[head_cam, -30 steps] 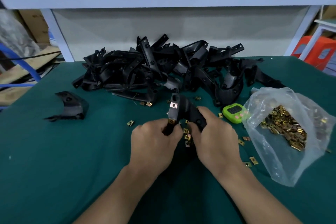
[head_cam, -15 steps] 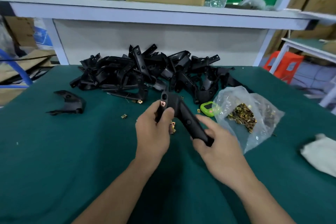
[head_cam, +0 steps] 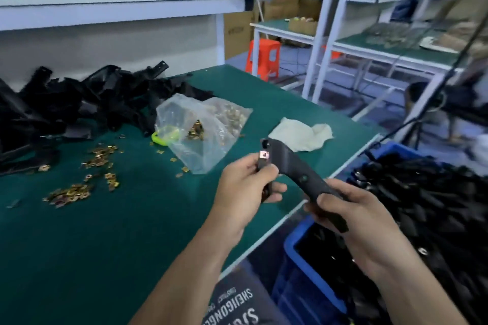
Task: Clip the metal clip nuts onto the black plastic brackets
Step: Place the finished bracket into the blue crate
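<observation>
- Head view has turned to the right since half a second ago: the pile of black brackets now lies at the far left, and a blue crate holding more black parts has come into sight beside the counter.
- Earlier the held bracket was over the middle of the counter; now it is over the right edge, partly above the crate.
- As before, the left hand grips its upper end with curled fingers, thumb just below the fitted clip nut.
- As before, the right hand grips the lower end, fingers wrapped round it.
- On the counter, the bag of clip nuts and the loose clip nuts lie unchanged.
</observation>
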The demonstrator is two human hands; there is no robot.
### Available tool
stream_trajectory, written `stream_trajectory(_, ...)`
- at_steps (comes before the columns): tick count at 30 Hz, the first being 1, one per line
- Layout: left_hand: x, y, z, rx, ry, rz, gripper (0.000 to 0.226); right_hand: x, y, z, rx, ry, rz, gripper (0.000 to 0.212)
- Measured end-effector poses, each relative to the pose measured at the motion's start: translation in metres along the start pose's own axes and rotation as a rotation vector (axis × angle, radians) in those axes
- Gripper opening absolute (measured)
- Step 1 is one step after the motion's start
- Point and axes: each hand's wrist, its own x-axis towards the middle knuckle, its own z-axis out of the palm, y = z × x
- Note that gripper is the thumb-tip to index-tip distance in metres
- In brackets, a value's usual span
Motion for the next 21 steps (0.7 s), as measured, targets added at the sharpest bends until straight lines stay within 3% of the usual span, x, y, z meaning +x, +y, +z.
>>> stream_trajectory(5,0.010,-0.060,0.100,0.042,-0.253,-0.277,0.019,-0.029,0.035,-0.100,0.030,0.376,0.192,0.018)
stream_trajectory(11,0.019,-0.128,0.172,-0.082,-0.355,-0.636,0.012,-0.050,0.071,-0.183,0.024,0.595,0.393,0.015)
stream_trajectory(17,0.040,-0.139,0.219,-0.153,-0.453,-0.708,0.034,-0.033,0.054,-0.226,-0.074,0.791,0.320,0.013)
stream_trajectory(19,0.047,-0.136,0.231,-0.123,-0.457,-0.692,0.018,-0.018,0.041,-0.244,0.012,0.786,0.316,0.014)
stream_trajectory(21,0.053,-0.136,0.235,-0.025,-0.458,-0.664,0.031,-0.004,0.036,-0.261,0.137,0.793,0.317,0.011)
